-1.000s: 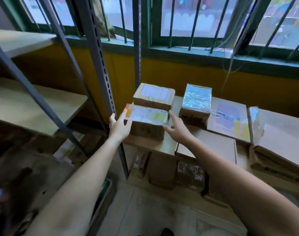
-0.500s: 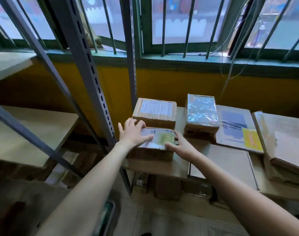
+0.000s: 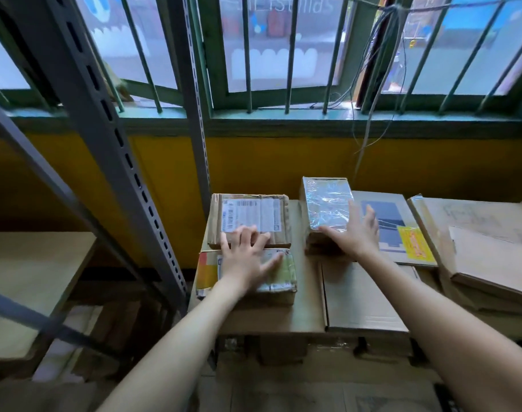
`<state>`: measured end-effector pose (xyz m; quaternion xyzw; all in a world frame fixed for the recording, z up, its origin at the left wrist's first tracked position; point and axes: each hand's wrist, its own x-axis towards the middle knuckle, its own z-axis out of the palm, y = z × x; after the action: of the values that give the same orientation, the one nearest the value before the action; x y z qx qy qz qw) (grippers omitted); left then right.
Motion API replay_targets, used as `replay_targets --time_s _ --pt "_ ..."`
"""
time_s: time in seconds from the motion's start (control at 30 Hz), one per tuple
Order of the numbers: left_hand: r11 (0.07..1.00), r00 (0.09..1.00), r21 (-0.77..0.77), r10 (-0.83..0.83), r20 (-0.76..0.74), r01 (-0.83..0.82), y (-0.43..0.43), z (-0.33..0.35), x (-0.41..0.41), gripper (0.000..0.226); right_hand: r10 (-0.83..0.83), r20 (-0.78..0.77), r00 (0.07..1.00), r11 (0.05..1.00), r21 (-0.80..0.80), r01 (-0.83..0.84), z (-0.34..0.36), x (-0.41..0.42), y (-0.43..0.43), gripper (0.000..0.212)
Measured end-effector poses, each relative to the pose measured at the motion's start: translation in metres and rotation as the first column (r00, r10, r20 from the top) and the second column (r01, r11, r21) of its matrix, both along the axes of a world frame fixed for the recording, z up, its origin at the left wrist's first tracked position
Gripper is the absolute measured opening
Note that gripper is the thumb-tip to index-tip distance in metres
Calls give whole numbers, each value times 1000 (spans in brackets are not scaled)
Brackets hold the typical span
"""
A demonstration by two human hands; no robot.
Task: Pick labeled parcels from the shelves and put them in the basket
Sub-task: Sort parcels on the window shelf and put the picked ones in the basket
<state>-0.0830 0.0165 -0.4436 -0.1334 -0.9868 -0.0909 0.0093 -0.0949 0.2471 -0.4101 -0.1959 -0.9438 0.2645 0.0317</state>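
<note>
Both hands flat and spread over the parcels

The left hand point(image 3: 247, 263) lies palm down, fingers straight and fanned, on top of a small brown cardboard parcel with a white label and an orange-and-yellow strip point(image 3: 207, 272), just left of the frame's centre. It grips nothing; its fingertips reach the near edge of a second brown cardboard parcel with a barcoded white label point(image 3: 250, 215), which sits touching the first from behind.

The right hand point(image 3: 356, 237), right of centre, is likewise wide open, fingers splayed, over the near right corner of a small box wrapped in shiny clear film point(image 3: 325, 200); whether it touches cannot be told, and it holds nothing.

Just beside that box, to the right, lies a flat cardboard mailer with a blue panel and a yellow sticker point(image 3: 402, 233). All rest on large flat brown cartons point(image 3: 363, 298), with more stacked flat cardboard point(image 3: 491, 257) at the right edge.

A grey slotted metal shelf post point(image 3: 105, 120) slants across the upper left, a pale wooden shelf board point(image 3: 30, 263) at mid-left. Behind stands a yellow wall point(image 3: 268, 162) under a green-framed barred window point(image 3: 283, 102)
</note>
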Motion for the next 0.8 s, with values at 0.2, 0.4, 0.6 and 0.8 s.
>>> replay_targets --time_s 0.2,0.4,0.6,0.8 --pt "1000 1000 3 15 -11 -15 2 0 7 59 -52 94 994 969 -235 73 -16 -11 -3 106" --pt "996 1000 92 4 23 -6 0 2 -6 53 -67 42 997 950 -304 77 -14 -8 -4 110" --pt "615 969 754 213 123 -231 -20 37 -31 30 -100 -74 992 931 -360 67 -27 15 -3 126" --pt "825 1000 565 21 15 -26 -7 44 -39 39 -96 -173 980 931 -364 27 -41 34 -9 123"
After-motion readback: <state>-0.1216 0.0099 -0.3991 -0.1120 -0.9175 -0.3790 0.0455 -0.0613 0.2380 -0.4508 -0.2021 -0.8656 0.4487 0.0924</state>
